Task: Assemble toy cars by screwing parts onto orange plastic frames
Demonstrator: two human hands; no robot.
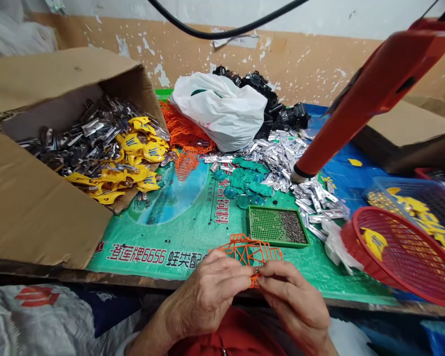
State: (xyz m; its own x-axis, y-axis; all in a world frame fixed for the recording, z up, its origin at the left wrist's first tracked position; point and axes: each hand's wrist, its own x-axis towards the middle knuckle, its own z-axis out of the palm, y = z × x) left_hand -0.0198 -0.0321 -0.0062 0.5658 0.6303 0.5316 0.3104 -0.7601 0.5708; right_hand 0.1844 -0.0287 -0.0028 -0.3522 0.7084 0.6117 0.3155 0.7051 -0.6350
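An orange plastic lattice frame [244, 249] is at the table's front edge, in front of me. My left hand [215, 291] is closed on its near side, thumb and fingers pressed together. My right hand [294, 301] pinches at the same near end, its fingertips meeting those of the left. A tiny part seems to lie between the fingertips, too small and covered to name. Just beyond the frame stands a green mesh tray [259, 225] with many small dark metal pieces, like screws [292, 225], heaped on its right side.
A red power screwdriver [371, 94] slants down at right. Silver pieces [278, 155] and teal parts [248, 180] lie mid-table. A cardboard box [40, 207] spills yellow parts [133, 143] at left. Behind are a white bag [222, 111] and orange frames [185, 131]; a red basket [404, 247] stands right.
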